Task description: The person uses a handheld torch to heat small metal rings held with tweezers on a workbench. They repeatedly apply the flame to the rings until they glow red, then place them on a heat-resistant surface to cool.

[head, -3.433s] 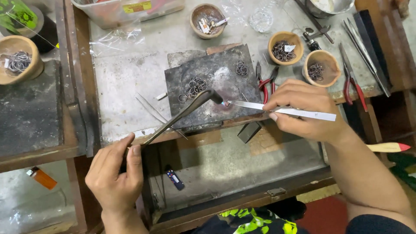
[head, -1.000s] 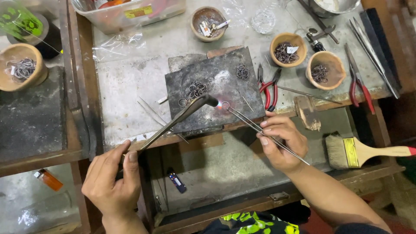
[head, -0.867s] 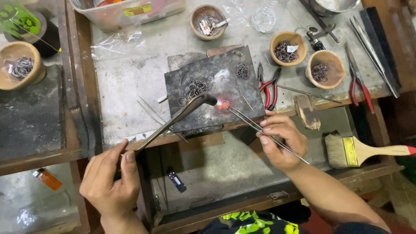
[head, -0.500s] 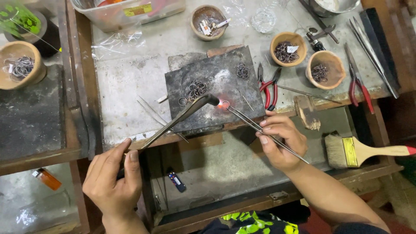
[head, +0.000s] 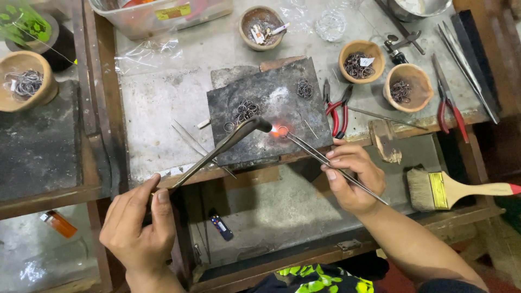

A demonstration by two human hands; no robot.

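My left hand [head: 138,225] grips a long metal torch [head: 222,146] whose bent tip reaches over a dark soldering block [head: 271,111]. An orange glow sits at the tip, on a small ring [head: 282,131]. My right hand [head: 351,176] pinches long steel tweezers [head: 325,160] whose points hold that ring on the block. Two small heaps of wire rings [head: 247,110] lie on the block, one at its middle and one near its far right corner.
Red-handled pliers [head: 339,111], several clay bowls of rings [head: 361,59], more tweezers and pliers [head: 448,103] lie at the right. A paintbrush [head: 456,190] rests in the open drawer. An orange lighter [head: 58,223] and another bowl [head: 24,81] are at the left.
3.4 s ago my right hand held a flat white strip at the block; now it holds tweezers on a glowing ring. Over the last second both hands stay nearly still.
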